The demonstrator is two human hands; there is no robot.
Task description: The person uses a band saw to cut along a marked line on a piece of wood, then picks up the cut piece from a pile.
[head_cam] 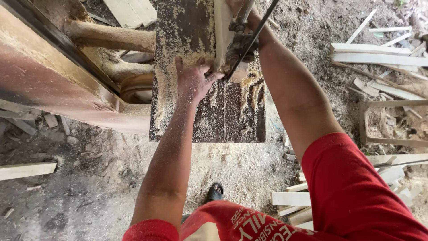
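Left hand (194, 82) lies flat, fingers spread and loose, pressing on the near end of a pale wooden strip (221, 27) on the saw table (232, 120); nothing is clasped, it just bears down and steadies. Fingertips sit just beside the blade guide (238, 47), close to the thin saw blade (254, 38) that runs up out of view. Right hand (234, 5) reaches past the guide to the far end of the strip, mostly cut off at the top edge, so I cannot tell whether it grips or only pushes.

The strip lies along the table, upright on edge by the look of it, touching the guide area. The table is thick with sawdust (178, 85).

Step, as I judge it: feeding the strip through the bandsaw, mid-cut. Next move calls for steady forward feed with the left fingers kept clear of the blade line.

Around: rusty machine frame (49, 76) at left, dirt floor, offcut slats (379, 53) piled at right, a dark shoe (215, 192) below, red sleeves (352, 187).
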